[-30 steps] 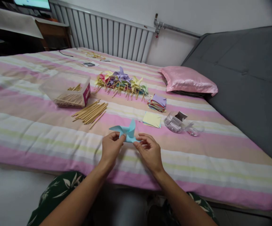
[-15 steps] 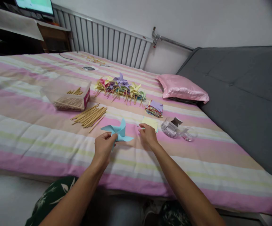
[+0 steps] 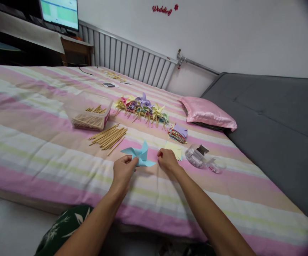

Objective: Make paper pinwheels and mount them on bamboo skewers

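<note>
Left hand (image 3: 123,170) pinches the blue pinwheel (image 3: 139,156) at its hub, just above the bed (image 3: 36,149). Right hand (image 3: 166,160), loosely curled, holds nothing I can see. Light, crushable paper; best gripped at the centre.

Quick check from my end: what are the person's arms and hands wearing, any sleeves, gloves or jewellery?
Both forearms are bare, with no sleeves showing in the view. The left hand and right hand wear no gloves; no rings, watch or bracelet can be made out.
</note>
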The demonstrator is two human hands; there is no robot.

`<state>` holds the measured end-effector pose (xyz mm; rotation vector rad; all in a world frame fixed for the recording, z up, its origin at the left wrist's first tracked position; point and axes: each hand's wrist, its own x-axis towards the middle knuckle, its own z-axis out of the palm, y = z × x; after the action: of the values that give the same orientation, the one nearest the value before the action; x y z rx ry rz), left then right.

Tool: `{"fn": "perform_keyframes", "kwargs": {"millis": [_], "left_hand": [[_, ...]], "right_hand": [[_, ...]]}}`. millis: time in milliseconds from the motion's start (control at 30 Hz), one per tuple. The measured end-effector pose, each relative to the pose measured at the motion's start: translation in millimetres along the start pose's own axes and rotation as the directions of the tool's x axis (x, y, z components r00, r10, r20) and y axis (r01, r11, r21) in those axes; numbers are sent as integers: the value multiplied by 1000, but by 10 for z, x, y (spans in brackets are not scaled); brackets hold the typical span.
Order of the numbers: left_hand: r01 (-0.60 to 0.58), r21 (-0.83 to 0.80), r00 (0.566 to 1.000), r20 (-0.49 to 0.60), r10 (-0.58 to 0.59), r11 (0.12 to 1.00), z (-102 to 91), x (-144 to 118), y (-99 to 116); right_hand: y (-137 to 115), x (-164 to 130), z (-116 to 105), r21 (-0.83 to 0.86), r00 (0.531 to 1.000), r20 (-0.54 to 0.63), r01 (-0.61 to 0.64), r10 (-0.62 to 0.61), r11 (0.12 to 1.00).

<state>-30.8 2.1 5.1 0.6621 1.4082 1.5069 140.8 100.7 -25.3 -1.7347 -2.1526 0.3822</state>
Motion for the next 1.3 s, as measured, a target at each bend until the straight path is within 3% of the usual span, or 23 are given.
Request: {"fn": "perform_keyframes", "kwargs": {"millis": [233, 333, 533, 700, 900, 1000, 1133, 1300], "left_hand": [[-10, -15, 1000, 25, 10, 1000, 8, -26, -5], [-30, 0, 998, 62, 30, 1000, 22, -47, -29], [-33, 39, 995, 96, 29, 999, 56, -73, -83], [-23, 50, 994, 109, 18, 998, 99, -89, -102], [-9, 32, 989, 145, 4, 999, 116, -99, -128], [-18, 42, 989, 146, 12, 999, 114, -108, -127], [-30, 49, 986, 168, 21, 998, 129, -143, -105], [-30, 58, 981, 193, 18, 998, 178, -191, -131]], "right_hand": [[47, -672, -201, 180, 978, 143, 126, -153, 975], [79, -906, -187, 331, 981, 94, 128, -167, 935], [103, -1050, -95, 429, 987, -77, 162, -143, 889], [117, -1065, -90, 332, 995, -81, 77, -53, 940], [30, -1097, -103, 71, 999, -33, 38, -36, 997], [20, -1120, -131, 25, 999, -41, 23, -22, 999], [93, -1131, -231, 246, 994, -104, -15, 42, 969], [41, -1171, -348, 679, 982, -140, 3, 125, 734]]}}
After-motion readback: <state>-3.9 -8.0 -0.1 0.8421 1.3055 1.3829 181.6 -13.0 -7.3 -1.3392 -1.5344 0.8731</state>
